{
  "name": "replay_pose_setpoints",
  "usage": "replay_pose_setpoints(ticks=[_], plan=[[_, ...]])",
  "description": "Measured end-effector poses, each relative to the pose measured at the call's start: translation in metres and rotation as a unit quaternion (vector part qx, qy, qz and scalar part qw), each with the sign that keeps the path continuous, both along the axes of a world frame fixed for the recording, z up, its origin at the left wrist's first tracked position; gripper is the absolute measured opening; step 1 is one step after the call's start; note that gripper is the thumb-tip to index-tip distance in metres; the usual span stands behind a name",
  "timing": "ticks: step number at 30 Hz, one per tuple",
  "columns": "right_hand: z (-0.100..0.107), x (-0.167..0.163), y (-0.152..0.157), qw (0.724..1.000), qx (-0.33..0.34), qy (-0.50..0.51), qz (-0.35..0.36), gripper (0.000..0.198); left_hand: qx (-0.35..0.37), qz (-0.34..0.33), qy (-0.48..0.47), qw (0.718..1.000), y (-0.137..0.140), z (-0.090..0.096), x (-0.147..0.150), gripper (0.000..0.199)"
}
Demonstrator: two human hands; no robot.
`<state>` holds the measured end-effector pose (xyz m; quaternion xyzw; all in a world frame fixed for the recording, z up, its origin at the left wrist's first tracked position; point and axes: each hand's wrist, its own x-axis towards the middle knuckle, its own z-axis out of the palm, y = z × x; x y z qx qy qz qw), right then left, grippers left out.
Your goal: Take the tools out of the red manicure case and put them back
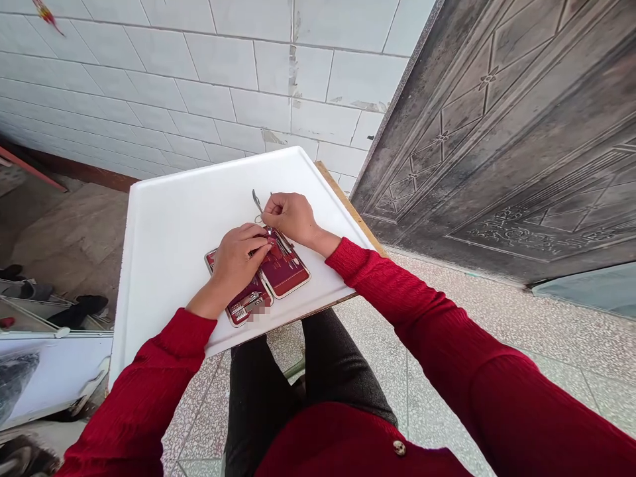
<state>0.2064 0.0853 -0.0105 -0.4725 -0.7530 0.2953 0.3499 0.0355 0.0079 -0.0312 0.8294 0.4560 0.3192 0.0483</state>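
Observation:
An open manicure case (292,283) with a dark red lining lies near the front edge of the white tabletop. Slim metal tools sit in its right half, and nail clippers (243,306) lie in its left half. My left hand (237,260) rests over the middle of the case, thumb and fingertips drawn together; what they pinch, if anything, is hidden. At the top edge of the right half, my right hand (292,217) is closed in a pinch. Beside its fingertips shows a small silver tool (257,200) with a thin wire-like loop, partly covered by the fingers.
The white tabletop (169,225) has a raised rim and stands close to a white tiled wall (223,66). To the right is a dark, patterned metal door (477,132). A rack with dark items (82,311) stands at the left. My legs are below the front edge.

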Motion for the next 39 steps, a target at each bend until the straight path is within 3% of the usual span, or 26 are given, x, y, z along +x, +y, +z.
replay_pose_setpoints(ticks=[12, 20, 24, 30, 39], plan=[[0.016, -0.001, -0.015, 0.983, -0.019, -0.176, 0.042, 0.006, 0.152, -0.002, 0.159, 0.975, -0.018, 0.007, -0.001, 0.033], [0.022, 0.001, -0.027, 0.967, -0.018, -0.241, 0.082, 0.009, 0.128, 0.029, 0.152, 0.98, -0.015, 0.005, -0.013, 0.03], [0.023, 0.005, -0.027, 0.97, -0.059, -0.206, 0.113, 0.008, 0.119, 0.062, 0.167, 0.977, -0.015, 0.005, -0.017, 0.029], [0.017, 0.011, -0.011, 0.985, -0.012, -0.171, 0.014, 0.012, 0.115, 0.068, 0.21, 0.969, -0.015, 0.009, -0.023, 0.024], [0.011, 0.0, -0.002, 0.967, -0.016, -0.256, 0.002, 0.019, 0.092, 0.063, 0.233, 0.966, -0.011, 0.009, -0.019, 0.029]])
